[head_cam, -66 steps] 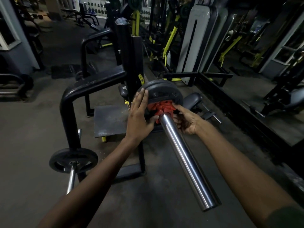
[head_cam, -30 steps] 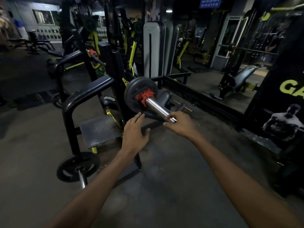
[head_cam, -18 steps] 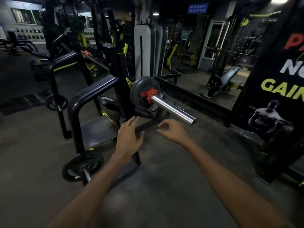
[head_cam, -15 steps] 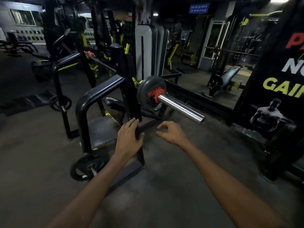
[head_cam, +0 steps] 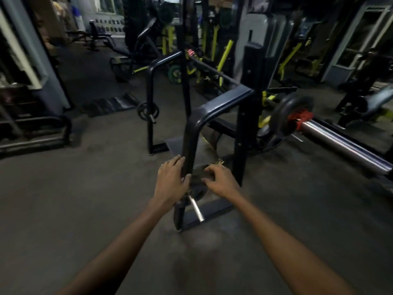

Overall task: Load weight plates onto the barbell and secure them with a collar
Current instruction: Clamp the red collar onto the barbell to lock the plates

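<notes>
A small black weight plate [head_cam: 197,189] sits on a short steel storage peg [head_cam: 196,209] low on the black rack post [head_cam: 190,141]. My left hand [head_cam: 172,180] grips its left edge beside the post. Over its top right edge, the fingers of my right hand [head_cam: 219,180] are curled. At the right, the chrome barbell sleeve [head_cam: 344,143] sticks out level. It carries a black plate [head_cam: 282,116] with a red collar [head_cam: 299,119] pressed against it. Much of the small plate is hidden by my hands.
The black bench rack [head_cam: 246,116] stands straight ahead with a flat metal step [head_cam: 204,150] at its base. A second post [head_cam: 150,116] holds another small plate [head_cam: 147,110] on a peg. More gym machines and benches fill the back and left. Grey floor [head_cam: 85,199] surrounds me.
Both hands left the collar and the sleeve, dropped low and closed on the small plate on the rack's storage peg. My view swung left, so the loaded barbell end now lies at the right.
</notes>
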